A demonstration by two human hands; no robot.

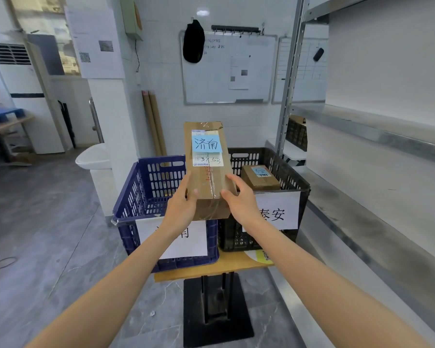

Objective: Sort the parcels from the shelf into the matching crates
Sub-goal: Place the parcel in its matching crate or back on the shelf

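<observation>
I hold a long brown cardboard parcel (pixel 207 169) with a blue note reading 济南 above the gap between two crates. My left hand (pixel 183 197) grips its near left edge, and my right hand (pixel 239 197) grips its near right edge. The blue crate (pixel 146 187) stands on the left with a white paper label partly hidden by my left arm. The black crate (pixel 286 177) on the right carries a label reading 泰安 and holds a small brown parcel (pixel 260 177) with a blue note.
Both crates stand on a small wooden table (pixel 211 268) with a black pedestal. A metal shelf unit (pixel 377 136) runs along the right. A white bin (pixel 96 159) stands left of the blue crate. Whiteboards hang on the tiled wall behind.
</observation>
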